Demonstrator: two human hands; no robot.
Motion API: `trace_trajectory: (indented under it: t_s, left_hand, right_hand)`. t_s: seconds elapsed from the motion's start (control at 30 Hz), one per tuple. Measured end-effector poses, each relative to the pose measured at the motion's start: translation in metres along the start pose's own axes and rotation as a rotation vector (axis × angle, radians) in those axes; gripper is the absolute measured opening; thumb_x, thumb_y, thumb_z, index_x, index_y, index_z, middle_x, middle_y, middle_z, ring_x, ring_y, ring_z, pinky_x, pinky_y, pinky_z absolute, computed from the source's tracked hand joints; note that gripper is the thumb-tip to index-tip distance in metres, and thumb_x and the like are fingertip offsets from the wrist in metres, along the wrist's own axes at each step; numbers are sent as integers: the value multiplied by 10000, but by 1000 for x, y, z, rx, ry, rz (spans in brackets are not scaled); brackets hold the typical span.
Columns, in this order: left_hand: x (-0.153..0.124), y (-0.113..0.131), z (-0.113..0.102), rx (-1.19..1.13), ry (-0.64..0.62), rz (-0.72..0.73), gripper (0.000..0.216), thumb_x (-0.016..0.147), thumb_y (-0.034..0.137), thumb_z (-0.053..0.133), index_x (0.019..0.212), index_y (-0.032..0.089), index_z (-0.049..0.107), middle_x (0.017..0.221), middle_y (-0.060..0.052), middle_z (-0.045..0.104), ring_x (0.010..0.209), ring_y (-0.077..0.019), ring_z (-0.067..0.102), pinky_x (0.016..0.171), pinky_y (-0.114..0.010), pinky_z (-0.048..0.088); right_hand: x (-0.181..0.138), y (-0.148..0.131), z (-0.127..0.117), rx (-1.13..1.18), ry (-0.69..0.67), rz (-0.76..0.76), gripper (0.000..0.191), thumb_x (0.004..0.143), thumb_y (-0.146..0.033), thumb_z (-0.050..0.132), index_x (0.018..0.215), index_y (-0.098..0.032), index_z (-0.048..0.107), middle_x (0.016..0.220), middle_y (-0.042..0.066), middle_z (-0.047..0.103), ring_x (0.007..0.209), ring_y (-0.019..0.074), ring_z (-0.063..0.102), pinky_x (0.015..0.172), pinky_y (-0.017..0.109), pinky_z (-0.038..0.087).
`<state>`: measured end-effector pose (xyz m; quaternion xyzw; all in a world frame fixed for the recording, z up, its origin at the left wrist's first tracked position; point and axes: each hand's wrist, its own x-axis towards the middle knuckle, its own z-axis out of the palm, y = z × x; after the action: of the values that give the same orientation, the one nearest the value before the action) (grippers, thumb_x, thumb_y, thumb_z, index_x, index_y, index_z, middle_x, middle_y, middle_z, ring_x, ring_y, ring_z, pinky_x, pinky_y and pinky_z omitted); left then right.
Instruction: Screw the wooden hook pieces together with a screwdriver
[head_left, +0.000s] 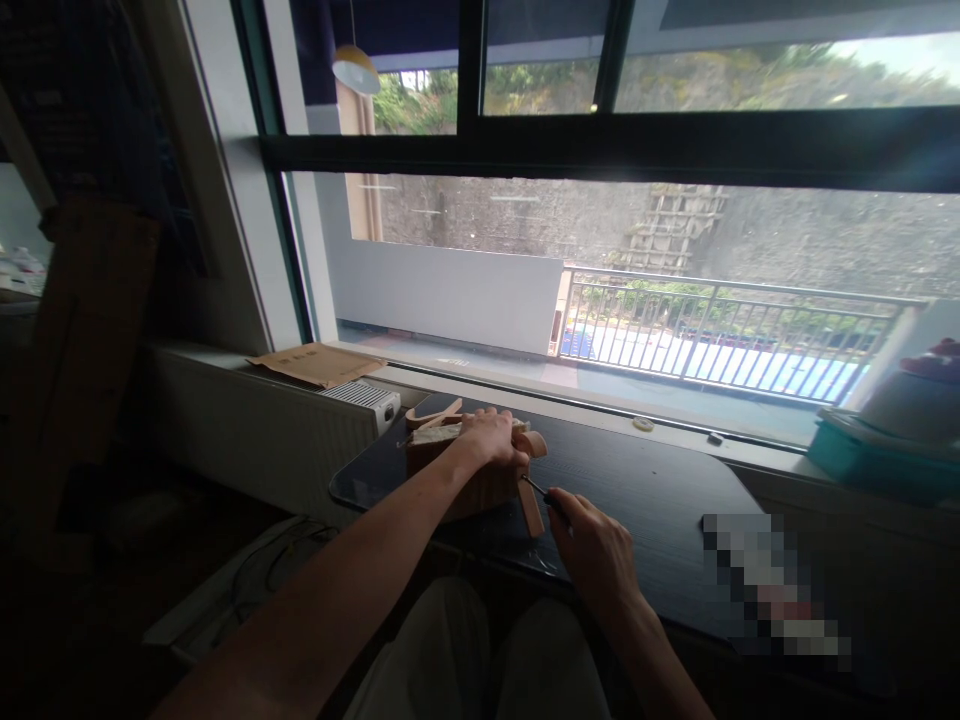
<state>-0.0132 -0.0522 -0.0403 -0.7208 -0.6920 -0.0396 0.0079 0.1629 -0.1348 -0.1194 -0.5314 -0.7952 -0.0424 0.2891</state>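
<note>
- Your bag [472,490], as the brown boxy piece looks to be, stands near the worktop's [645,490] edge, right in front of your knees [551,650]; take it as the clock's center. That nearness probably lets both arms reach it without stretching.
- Your left hand [491,435] lies over its top at 1 o'clock, fingers bent across it, likely to keep it from sliding or tipping. Whether they pinch the edge, you cannot tell from here.
- Your right hand [592,535], at 4 o'clock, is closed around a slim dark tool [541,488]. Its tip points back at the bag's side, by the strap [531,512]; touching or just short of it is too small to tell. The low, angled grip seems meant to aim the tip sideways.
- That strap hangs down at 4 o'clock, close to the tip, and could get in its way. A curled band [532,443] sticks out at 2 o'clock, just beside your left hand.
- Your left forearm crosses in front of the bag and hides part of it.
- Around: tape roll [643,424] at 2 o'clock, teal box [855,455] at 3, envelope [319,363] on the radiator [277,430] at 10. All sit apart from your hands.
</note>
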Motion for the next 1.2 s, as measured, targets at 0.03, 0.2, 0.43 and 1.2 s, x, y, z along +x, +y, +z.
trace_trajectory:
  t_s: [0.03, 0.2, 0.43, 1.2]
  left_hand:
    - [0, 0, 0, 0, 2, 3, 703, 565, 640, 617, 1107, 203, 512, 1181, -147, 562, 1109, -339, 496, 919, -464, 383]
    - [0, 0, 0, 3, 8, 5, 722, 566, 643, 616, 1117, 188, 512, 1188, -161, 555, 1112, -350, 492, 913, -477, 382]
    - [2, -1, 1, 1, -3, -1, 701, 565, 645, 618, 1107, 213, 513, 1202, -146, 554, 1122, -337, 493, 917, -452, 386]
    - [3, -2, 3, 19, 7, 7, 739, 557, 667, 607, 1120, 200, 502, 1179, -149, 557, 1096, -337, 500, 907, -461, 387]
  right_hand:
    - [0, 0, 0, 7, -2, 11, 271, 900, -297, 418, 1091, -265, 608, 957, -1, 683, 753, 125, 640, 566, 219, 367]
    - [2, -1, -3, -16, -43, 34, 271, 883, -298, 440, 1104, -271, 592, 966, 5, 683, 766, 140, 644, 567, 228, 363]
    - [0, 0, -6, -89, -38, -18, 290, 897, -237, 411, 1131, -274, 578, 917, 3, 646, 652, 105, 614, 497, 214, 328]
    - [0, -3, -6, -79, -43, -9, 269, 908, -251, 417, 1120, -274, 581, 922, -5, 642, 669, 120, 620, 501, 223, 317]
